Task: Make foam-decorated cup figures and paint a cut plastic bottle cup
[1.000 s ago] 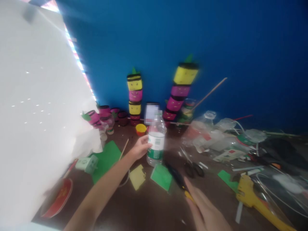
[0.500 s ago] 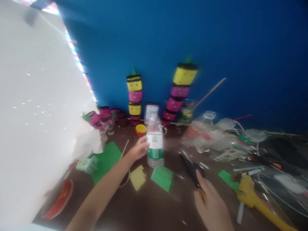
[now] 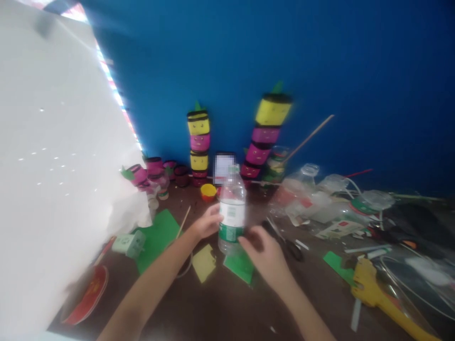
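Note:
A clear plastic bottle (image 3: 232, 213) with a white and green label stands upright, slightly tilted, in front of me. My left hand (image 3: 209, 221) is wrapped against its left side. On its lower right side rest the curled fingers of my right hand (image 3: 265, 253), some of them hidden from view. Scissors (image 3: 293, 250) with dark handles lie on the table just right of that hand, partly covered by it. Under and before the bottle's base is a green sheet (image 3: 240, 270), beside a cut yellow piece (image 3: 204, 263).
A yellow glue gun (image 3: 366, 284) lies at the right, near clear plastic bottle pieces (image 3: 309, 194). Stacked yellow and pink face figures (image 3: 199, 142) stand against the blue wall. A larger green sheet (image 3: 159, 237) and a pale plug adapter (image 3: 128, 244) are at the left.
My right hand has let go of a long dark tool with a yellow end and moved left to the bottle. The bottle has shifted slightly right and nearer, still in my left hand.

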`<state>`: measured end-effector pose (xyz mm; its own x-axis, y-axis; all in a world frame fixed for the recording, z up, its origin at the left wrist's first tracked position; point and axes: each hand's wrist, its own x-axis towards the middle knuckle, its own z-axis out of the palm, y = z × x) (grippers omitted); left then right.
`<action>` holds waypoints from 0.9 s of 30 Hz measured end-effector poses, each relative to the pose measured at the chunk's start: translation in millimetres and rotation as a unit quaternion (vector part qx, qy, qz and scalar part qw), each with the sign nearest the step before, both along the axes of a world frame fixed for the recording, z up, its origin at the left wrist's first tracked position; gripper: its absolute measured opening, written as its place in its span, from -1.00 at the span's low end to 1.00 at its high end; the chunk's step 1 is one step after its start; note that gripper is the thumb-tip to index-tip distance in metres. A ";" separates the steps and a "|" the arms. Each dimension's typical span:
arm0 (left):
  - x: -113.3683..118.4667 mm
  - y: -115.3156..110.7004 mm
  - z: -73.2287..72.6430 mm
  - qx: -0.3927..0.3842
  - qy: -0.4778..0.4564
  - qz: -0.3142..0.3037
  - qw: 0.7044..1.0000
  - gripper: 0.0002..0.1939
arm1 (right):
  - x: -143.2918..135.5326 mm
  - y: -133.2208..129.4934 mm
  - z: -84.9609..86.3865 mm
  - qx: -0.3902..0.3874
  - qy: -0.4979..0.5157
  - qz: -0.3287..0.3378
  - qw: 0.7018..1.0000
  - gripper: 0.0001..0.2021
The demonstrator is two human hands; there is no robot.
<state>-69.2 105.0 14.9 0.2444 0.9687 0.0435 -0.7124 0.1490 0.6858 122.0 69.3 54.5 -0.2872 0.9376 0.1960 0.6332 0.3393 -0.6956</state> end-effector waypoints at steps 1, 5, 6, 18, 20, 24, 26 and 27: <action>0.1 -0.3 -0.7 -0.003 -0.003 0.005 1.000 -0.50 | -5.1 1.5 2.4 -0.041 0.029 0.006 0.999 -0.76; -0.3 0.1 -1.4 -0.006 -0.008 0.015 1.000 -0.51 | -12.5 6.1 4.3 -0.102 0.090 0.042 0.990 -0.76; -0.5 0.4 -1.2 -0.004 -0.008 0.014 1.000 -0.51 | -12.6 7.0 4.0 -0.102 0.096 0.045 0.989 -0.75; 1.4 1.0 -0.9 -0.006 -0.012 0.030 0.999 -0.49 | -8.1 -1.1 19.3 -0.009 0.050 0.050 0.997 -0.78; 1.7 0.9 0.1 0.005 -0.006 0.019 1.000 -0.49 | -4.6 -4.0 24.9 0.021 0.015 0.046 0.999 -0.70; 1.7 0.1 -0.8 0.004 0.007 0.003 1.000 -0.47 | -1.4 -3.7 28.1 0.020 -0.029 0.062 0.997 -0.69; 1.6 -0.3 -1.8 -0.003 0.008 0.002 1.000 -0.46 | -1.4 -1.6 26.8 0.004 -0.016 0.068 0.998 -0.69; 1.5 -0.5 -2.1 -0.005 0.008 0.003 1.000 -0.46 | -1.4 -0.8 26.3 0.000 -0.006 0.066 0.998 -0.68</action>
